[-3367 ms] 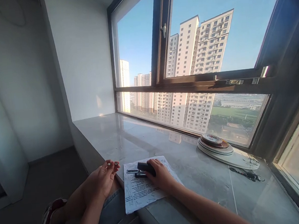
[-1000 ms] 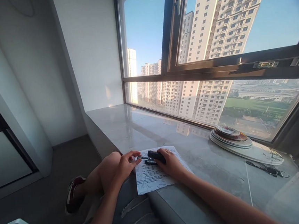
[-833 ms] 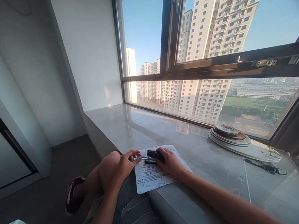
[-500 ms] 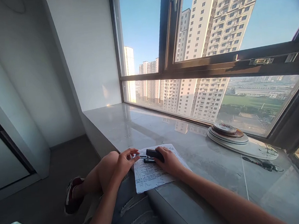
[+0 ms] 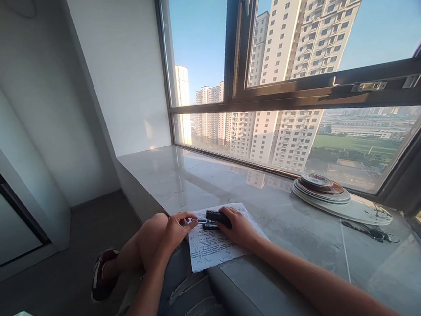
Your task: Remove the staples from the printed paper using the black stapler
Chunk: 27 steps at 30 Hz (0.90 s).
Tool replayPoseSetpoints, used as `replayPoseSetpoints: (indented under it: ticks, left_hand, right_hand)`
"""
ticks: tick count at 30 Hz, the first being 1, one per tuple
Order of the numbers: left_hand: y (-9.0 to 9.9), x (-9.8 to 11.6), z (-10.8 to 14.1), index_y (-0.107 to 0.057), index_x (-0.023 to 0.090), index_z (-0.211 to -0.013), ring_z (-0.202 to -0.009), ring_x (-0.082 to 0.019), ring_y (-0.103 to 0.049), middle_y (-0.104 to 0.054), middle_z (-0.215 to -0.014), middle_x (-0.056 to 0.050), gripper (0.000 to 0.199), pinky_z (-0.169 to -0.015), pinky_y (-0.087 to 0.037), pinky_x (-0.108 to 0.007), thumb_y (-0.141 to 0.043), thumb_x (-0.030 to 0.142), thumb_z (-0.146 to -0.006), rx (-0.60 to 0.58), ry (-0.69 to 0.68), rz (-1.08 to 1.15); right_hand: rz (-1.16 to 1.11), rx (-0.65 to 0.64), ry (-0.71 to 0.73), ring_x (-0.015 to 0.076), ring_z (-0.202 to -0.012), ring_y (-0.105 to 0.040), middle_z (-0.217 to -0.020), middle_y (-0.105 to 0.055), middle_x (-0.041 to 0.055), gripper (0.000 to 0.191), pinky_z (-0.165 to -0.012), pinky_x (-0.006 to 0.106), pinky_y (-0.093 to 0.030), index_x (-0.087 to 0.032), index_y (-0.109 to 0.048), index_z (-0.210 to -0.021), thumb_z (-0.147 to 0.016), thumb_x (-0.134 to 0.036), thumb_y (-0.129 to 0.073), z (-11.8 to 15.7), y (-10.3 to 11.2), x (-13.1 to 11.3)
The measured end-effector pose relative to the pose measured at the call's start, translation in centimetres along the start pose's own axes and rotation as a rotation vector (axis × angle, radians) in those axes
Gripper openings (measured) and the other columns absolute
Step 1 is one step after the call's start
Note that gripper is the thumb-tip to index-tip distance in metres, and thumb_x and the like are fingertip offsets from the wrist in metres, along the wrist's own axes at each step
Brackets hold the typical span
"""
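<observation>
Left hand point(image 5: 175, 230) has come across from beside paper point(image 5: 214, 253) to end of metal tray point(image 5: 203, 221) jutting from stapler point(image 5: 216, 217); thumb and fingertips close together, but whether clamped on tray or small piece, cannot tell. Right hand point(image 5: 237, 227) stays clamped on stapler, black top parted from base. Both hands now seem to work on one thing. Stapler on or just above paper, paper at near edge of surface point(image 5: 286, 230). Farther out, toward right corner: stack of plates point(image 5: 322, 196), black cord with ring point(image 5: 372, 234) just before it.
</observation>
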<state>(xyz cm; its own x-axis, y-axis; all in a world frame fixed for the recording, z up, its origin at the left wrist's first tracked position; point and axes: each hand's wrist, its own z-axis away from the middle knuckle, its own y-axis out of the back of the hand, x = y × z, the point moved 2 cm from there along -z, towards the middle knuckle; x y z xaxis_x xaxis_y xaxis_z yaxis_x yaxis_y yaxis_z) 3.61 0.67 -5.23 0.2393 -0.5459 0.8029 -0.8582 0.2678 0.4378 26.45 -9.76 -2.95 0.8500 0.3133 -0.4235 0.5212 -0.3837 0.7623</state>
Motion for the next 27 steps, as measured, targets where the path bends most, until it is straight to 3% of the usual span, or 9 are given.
replayPoseSetpoints:
  ticks: [8, 18, 27]
  left_hand:
    - [0.10, 0.16, 0.04, -0.078, 0.024, -0.095, -0.069, -0.016, -0.051, -0.058, -0.075, -0.001, 0.030, -0.062, -0.042, -0.026, -0.072, 0.049, -0.081, -0.027, 0.030, -0.026]
    - [-0.19, 0.19, -0.19, -0.079, 0.025, -0.094, -0.074, -0.017, -0.052, -0.063, -0.080, -0.002, 0.027, -0.069, -0.045, -0.028, -0.072, 0.047, -0.081, -0.025, -0.009, -0.107]
    - [-0.35, 0.32, -0.32, -0.080, 0.025, -0.091, -0.078, -0.019, -0.058, -0.071, -0.085, -0.004, 0.025, -0.071, -0.048, -0.030, -0.072, 0.046, -0.081, -0.047, -0.041, -0.043]
  right_hand:
    - [-0.008, 0.001, 0.001, 0.0208, -0.092, -0.061, -0.101, -0.067, 0.0050, 0.013, -0.081, 0.029, -0.045, -0.024, -0.056, -0.102, -0.092, -0.029, -0.063, 0.04, 0.00, -0.09]
    - [-0.003, 0.008, 0.006, 0.0205, -0.091, -0.061, -0.099, -0.066, 0.0049, 0.014, -0.080, 0.028, -0.044, -0.023, -0.056, -0.102, -0.091, -0.028, -0.064, 0.01, 0.00, -0.10]
    - [-0.012, -0.004, -0.002, 0.0212, -0.092, -0.061, -0.100, -0.066, 0.0052, 0.015, -0.081, 0.030, -0.045, -0.023, -0.057, -0.103, -0.091, -0.027, -0.064, -0.05, 0.01, -0.08]
